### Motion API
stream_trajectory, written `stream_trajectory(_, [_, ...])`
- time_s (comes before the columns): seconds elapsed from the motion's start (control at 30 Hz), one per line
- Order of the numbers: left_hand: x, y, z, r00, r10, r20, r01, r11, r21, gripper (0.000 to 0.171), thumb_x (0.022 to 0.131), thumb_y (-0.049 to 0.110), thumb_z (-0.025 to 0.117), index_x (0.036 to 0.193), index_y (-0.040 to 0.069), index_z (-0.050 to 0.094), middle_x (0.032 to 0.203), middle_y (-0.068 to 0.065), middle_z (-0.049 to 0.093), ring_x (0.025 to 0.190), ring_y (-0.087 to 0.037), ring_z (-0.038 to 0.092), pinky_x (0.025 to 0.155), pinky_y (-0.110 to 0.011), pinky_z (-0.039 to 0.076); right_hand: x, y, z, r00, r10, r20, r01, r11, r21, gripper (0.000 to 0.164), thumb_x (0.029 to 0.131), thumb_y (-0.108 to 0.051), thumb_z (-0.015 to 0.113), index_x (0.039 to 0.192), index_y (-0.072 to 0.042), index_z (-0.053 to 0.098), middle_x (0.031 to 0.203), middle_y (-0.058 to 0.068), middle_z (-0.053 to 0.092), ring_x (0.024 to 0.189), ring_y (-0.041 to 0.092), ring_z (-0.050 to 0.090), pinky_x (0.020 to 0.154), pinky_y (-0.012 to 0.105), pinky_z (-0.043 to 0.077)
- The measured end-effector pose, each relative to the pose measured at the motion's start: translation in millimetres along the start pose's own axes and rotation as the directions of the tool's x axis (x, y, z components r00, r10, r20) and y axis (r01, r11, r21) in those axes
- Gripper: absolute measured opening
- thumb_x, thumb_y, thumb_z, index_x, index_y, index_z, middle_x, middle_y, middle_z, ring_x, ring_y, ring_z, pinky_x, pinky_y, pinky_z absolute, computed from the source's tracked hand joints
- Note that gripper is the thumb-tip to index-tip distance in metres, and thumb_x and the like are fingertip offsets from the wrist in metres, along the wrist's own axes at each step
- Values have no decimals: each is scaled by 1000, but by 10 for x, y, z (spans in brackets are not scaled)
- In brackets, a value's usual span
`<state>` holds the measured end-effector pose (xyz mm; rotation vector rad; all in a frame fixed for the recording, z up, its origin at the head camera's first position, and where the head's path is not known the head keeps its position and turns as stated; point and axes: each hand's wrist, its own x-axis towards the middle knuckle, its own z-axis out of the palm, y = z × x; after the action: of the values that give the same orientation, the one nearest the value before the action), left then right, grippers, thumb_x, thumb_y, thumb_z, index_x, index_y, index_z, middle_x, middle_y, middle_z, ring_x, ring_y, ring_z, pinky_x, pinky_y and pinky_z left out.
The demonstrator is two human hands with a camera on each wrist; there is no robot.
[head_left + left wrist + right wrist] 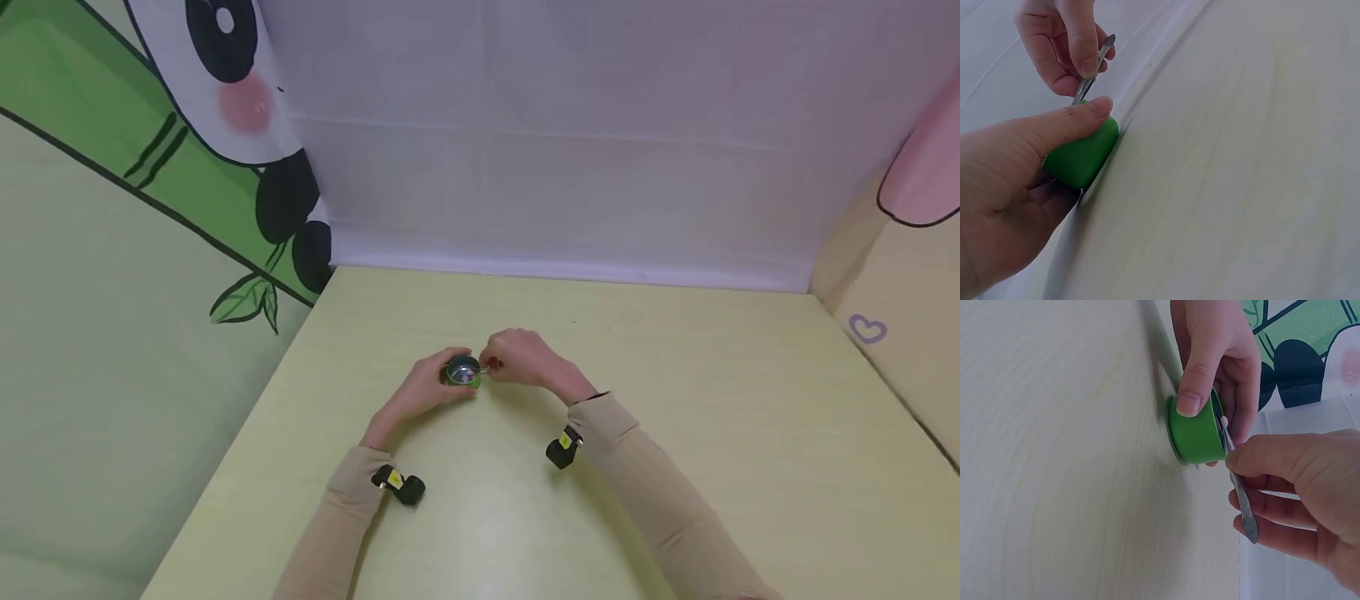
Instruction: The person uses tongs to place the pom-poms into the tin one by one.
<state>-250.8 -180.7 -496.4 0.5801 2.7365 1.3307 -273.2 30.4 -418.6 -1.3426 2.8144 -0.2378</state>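
A small round green tin [463, 382] stands on the table near its middle, its dark inner wall and shiny inside facing up. My left hand [426, 387] grips it from the left, thumb on the near side and fingers round the far side. In the right wrist view the smooth green wall shows below the left thumb. My right hand [523, 358] pinches a slim metal tool [1244, 509] between thumb and fingers; it has a ridged grip and a flat, pointed free end. The tool's other end reaches into the tin's mouth, beside a small pinkish bit [1224, 421] there.
The pale wood-grain table [750, 433] extends around both arms. A whitish cloth wall [570, 192] rises behind it, with painted panels at left and right. Each sleeve cuff carries a small black camera, one [400, 485] left and one [564, 447] right.
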Motion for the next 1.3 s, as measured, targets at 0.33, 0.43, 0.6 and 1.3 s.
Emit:
stream_trajectory(0.33, [53,54,51,1000,-9,-11,9,1000,-2,73,79,26,84,142,8,50,139,-15,60,129,-32,56,111,-48,45,-19,102,-21,1000,-15,10,15,1000,4,15,86,-6,65,93,-13,77,80,-2,64,68,9,45,56,19,33])
stream_trajectory(0.43, [65,65,74,1000,-14,-11,14,1000,-6,74,79,26,84,142,7,50,139,-14,59,129,-31,56,111,-47,45,-36,137,-24,1000,-14,19,14,1000,1,17,86,-7,65,96,-14,77,82,-2,66,69,9,46,57,18,33])
stream_trajectory(0.6, [127,101,105,1000,0,-26,0,1000,-15,74,80,27,84,143,8,50,139,-14,59,128,-31,57,110,-48,46,-71,198,-90,1000,0,19,0,1000,-7,18,85,-5,66,97,-13,78,83,-1,68,70,10,48,58,20,36])
stream_trajectory(1.3, [211,193,166,998,-19,-55,19,1000,-3,74,80,25,83,143,8,49,139,-18,59,127,-35,56,110,-50,45,-643,621,-225,975,185,-122,-191,980,-45,16,87,-13,68,99,-17,78,91,-4,75,76,12,64,55,26,48])
